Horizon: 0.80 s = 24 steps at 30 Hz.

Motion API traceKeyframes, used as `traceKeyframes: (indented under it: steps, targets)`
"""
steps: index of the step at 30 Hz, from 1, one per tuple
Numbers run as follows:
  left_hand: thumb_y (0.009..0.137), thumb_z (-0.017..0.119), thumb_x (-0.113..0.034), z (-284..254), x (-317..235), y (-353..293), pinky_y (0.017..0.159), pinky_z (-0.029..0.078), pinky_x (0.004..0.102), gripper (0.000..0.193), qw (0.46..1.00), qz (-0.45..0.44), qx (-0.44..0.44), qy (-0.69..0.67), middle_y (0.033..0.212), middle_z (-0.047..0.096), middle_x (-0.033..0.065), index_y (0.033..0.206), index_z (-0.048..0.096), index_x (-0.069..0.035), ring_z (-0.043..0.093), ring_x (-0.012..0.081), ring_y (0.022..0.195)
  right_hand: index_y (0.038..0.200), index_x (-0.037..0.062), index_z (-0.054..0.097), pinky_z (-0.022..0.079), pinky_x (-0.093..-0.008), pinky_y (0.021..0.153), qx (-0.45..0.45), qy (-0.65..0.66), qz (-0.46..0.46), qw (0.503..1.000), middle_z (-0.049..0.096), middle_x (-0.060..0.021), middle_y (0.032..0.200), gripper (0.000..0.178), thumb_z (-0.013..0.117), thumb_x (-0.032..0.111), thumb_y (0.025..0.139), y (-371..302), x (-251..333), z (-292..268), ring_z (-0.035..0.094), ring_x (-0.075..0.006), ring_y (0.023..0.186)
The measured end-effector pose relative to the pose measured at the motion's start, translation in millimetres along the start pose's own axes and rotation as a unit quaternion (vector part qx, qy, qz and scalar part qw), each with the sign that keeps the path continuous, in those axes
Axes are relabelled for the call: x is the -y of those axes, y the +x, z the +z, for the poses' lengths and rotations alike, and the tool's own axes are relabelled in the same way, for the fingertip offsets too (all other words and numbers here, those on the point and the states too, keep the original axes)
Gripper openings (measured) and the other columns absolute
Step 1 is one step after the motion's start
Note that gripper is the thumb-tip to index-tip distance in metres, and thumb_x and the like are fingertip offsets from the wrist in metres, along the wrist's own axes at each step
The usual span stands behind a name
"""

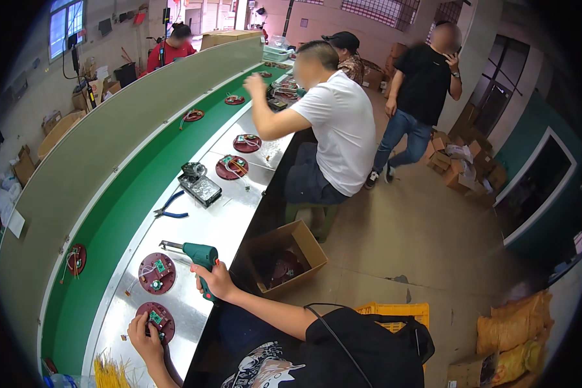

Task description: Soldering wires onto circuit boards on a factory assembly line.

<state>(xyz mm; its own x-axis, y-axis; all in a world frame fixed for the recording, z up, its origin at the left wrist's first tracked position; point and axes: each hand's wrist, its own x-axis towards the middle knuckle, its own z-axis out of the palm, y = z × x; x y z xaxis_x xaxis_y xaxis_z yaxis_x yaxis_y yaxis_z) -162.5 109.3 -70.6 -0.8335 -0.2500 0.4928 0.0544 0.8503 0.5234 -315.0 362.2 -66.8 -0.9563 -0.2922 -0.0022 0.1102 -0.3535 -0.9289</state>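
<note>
My right hand (216,282) is wrapped round the grip of a green soldering gun (200,254), its metal tip pointing left over the bench. My left hand (145,343) has its bent fingers on the nearest dark red round disc (167,328), at the small green circuit board mounted on it. What lies under the fingertips is hidden. Just beyond sits a second dark red disc (166,282) with a circuit board and white wires. Blue-handled pliers (174,208) lie farther up the bench.
A green conveyor belt (103,258) carries more discs along the left. A black-and-silver device (202,187) stands beyond the pliers. Yellow wires (112,373) are bundled at the near left. An open cardboard box (310,249) sits right of the bench. A co-worker in white (343,123) sits farther along.
</note>
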Motion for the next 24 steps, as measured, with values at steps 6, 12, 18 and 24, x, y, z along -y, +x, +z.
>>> traceKeyframes:
  steps: [6,12,18,24]
  targets:
    - [0.082,0.058,-0.003,-2,-6,9,0.095,0.045,0.0443,0.038,0.997,-0.007,0.034,-0.068,0.116,0.07,0.013,0.117,0.07,-0.008,0.061,0.0348,0.106,0.099,0.0079,0.07,0.047,-0.0291,0.058,-0.063,-0.185,0.009,0.981,0.063,-0.0011,0.074,0.022,0.061,0.027,0.097,12,-49,-31,0.056,-0.0116,0.061]
    - [0.081,0.068,-0.014,-74,-13,-4,0.094,0.045,0.0439,0.028,0.991,-0.069,-0.064,0.1,0.102,0.069,0.014,0.108,0.071,-0.007,0.06,0.0334,0.101,0.099,0.0005,0.061,0.041,-0.0282,0.045,-0.016,0.025,-0.045,0.999,0.054,-0.0061,0.057,0.023,0.054,0.022,0.097,7,5,-8,0.05,-0.016,0.045]
    - [0.075,0.065,-0.013,-134,35,-37,0.08,0.048,0.0485,0.014,0.913,-0.201,-0.069,0.348,0.086,0.066,0.0169,0.082,0.07,-0.002,0.062,0.0375,0.088,0.101,0.0024,0.061,0.041,-0.0273,0.046,-0.012,0.0,-0.035,0.999,0.056,-0.0052,0.061,0.024,0.053,0.025,0.099,15,-3,-14,0.05,-0.0146,0.048]
    - [0.091,0.061,-0.019,-146,84,-85,0.086,0.048,0.0449,0.024,0.927,-0.286,-0.03,0.239,0.101,0.065,0.0195,0.105,0.066,0.0,0.061,0.036,0.096,0.099,0.0065,0.068,0.049,-0.0281,0.061,-0.033,-0.324,-0.091,0.941,0.066,-0.0035,0.085,0.021,0.061,0.026,0.098,21,-42,-19,0.059,-0.0105,0.07]
